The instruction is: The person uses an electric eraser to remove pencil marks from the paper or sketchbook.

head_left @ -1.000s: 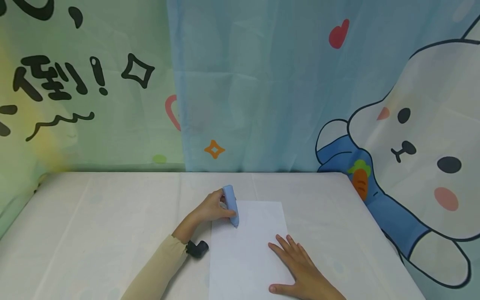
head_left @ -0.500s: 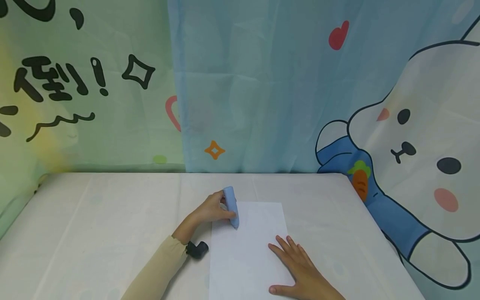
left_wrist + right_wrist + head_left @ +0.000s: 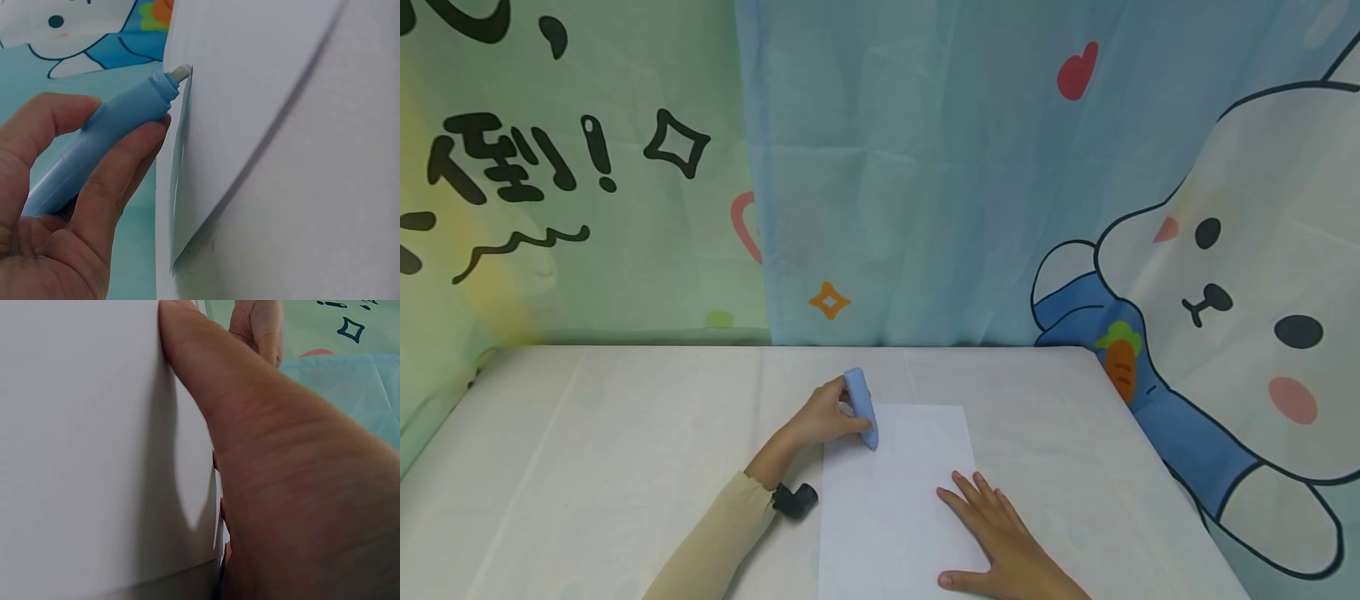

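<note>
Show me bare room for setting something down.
Tabletop lies bare left of the left sleeve and right of the right hand. Crowded: the paper, partly under that hand, and where the left hand holds a blue pen-shaped tool.

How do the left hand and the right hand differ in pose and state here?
The left hand pinches a blue pen-shaped tool; the right hand holds nothing, its fingers spread.
The left hand is at the upper left of the white paper; the right hand is lower, across its right edge.
A beige sleeve shows behind the left hand, none behind the right hand.
Both are bare.
</note>
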`<state>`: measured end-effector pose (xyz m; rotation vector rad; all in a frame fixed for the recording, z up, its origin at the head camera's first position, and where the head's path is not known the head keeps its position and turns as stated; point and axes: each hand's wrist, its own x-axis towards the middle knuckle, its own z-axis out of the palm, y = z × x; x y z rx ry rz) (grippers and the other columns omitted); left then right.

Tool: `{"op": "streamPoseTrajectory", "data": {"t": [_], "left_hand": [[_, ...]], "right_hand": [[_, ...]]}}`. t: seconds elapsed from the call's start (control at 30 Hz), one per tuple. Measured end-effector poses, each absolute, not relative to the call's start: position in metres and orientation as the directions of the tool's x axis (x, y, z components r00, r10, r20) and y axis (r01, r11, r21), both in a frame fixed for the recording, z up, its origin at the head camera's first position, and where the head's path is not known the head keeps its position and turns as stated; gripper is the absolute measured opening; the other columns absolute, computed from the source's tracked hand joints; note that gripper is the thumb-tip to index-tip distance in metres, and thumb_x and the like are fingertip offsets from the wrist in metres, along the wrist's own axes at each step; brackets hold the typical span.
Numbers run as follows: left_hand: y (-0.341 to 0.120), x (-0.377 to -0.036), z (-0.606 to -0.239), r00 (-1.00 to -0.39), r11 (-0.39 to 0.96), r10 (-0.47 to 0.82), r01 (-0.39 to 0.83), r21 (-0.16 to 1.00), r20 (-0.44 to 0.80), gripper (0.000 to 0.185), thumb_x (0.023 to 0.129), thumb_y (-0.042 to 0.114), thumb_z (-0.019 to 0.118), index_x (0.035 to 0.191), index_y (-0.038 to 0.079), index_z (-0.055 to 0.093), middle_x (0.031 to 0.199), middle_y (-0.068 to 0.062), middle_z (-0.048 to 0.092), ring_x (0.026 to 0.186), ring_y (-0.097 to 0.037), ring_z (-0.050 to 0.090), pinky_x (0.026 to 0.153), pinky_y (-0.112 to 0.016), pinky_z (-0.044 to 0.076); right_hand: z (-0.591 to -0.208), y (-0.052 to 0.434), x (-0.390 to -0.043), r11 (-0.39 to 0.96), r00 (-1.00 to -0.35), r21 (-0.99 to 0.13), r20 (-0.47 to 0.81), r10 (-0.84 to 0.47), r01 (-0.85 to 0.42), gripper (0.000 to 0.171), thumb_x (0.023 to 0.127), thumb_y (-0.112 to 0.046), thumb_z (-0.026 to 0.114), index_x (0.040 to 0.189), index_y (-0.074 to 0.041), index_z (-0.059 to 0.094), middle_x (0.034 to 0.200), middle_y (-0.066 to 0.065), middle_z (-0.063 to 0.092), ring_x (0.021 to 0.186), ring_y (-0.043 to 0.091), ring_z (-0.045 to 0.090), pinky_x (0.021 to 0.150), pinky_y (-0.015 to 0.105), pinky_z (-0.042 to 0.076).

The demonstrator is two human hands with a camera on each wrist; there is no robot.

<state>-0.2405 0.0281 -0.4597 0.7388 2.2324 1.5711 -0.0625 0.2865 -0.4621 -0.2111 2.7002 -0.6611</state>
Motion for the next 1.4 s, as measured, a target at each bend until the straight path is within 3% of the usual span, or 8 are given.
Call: {"op": "streamPoseTrajectory", "data": {"t": [0.53, 0.8, 1.2, 1.4], "left_hand": [[0.0265, -0.2376, -0.4572, -0.773, 0.259, 0.634, 0.228, 0.939, 0.013, 0.037, 0.079, 0.003, 0.075, 0.108, -0.005, 0.052, 0.094, -0.015, 0.066, 0.076, -0.012, 0.062, 0.068, -0.022, 0.049], [0.0269, -0.2380, -0.4567, -0.768, 0.295, 0.640, 0.237, 0.926, -0.007, 0.043, 0.079, 0.006, 0.077, 0.112, -0.006, 0.053, 0.098, -0.013, 0.066, 0.088, -0.015, 0.059, 0.076, -0.024, 0.048], [0.0267, -0.2372, -0.4560, -0.773, 0.296, 0.635, 0.236, 0.926, -0.006, 0.044, 0.079, 0.006, 0.077, 0.113, -0.005, 0.052, 0.100, -0.013, 0.065, 0.091, -0.017, 0.059, 0.077, -0.025, 0.048], [0.0269, -0.2365, -0.4545, -0.784, 0.280, 0.621, 0.215, 0.936, -0.006, 0.041, 0.079, 0.004, 0.076, 0.111, -0.006, 0.052, 0.097, -0.014, 0.065, 0.080, -0.013, 0.061, 0.070, -0.022, 0.049]], "right_hand": [[-0.4615, 0.2860, -0.0615, 0.882, -0.929, -0.467, -0.300, -0.217, -0.055, 0.100, 0.071, -0.067, 0.071, 0.150, -0.017, 0.036, 0.161, 0.013, 0.020, 0.147, 0.043, 0.006, 0.112, 0.068, -0.001], [-0.4600, 0.2857, -0.0619, 0.880, -0.929, -0.472, -0.298, -0.220, -0.057, 0.100, 0.072, -0.067, 0.071, 0.151, -0.017, 0.035, 0.162, 0.012, 0.018, 0.147, 0.042, 0.006, 0.113, 0.067, -0.001], [-0.4598, 0.2852, -0.0617, 0.882, -0.931, -0.469, -0.299, -0.211, -0.049, 0.101, 0.071, -0.067, 0.071, 0.150, -0.016, 0.036, 0.161, 0.013, 0.019, 0.147, 0.042, 0.006, 0.112, 0.068, -0.001], [-0.4601, 0.2860, -0.0620, 0.882, -0.930, -0.469, -0.302, -0.211, -0.047, 0.101, 0.071, -0.067, 0.071, 0.150, -0.017, 0.036, 0.161, 0.013, 0.019, 0.147, 0.042, 0.005, 0.113, 0.067, -0.001]]}}
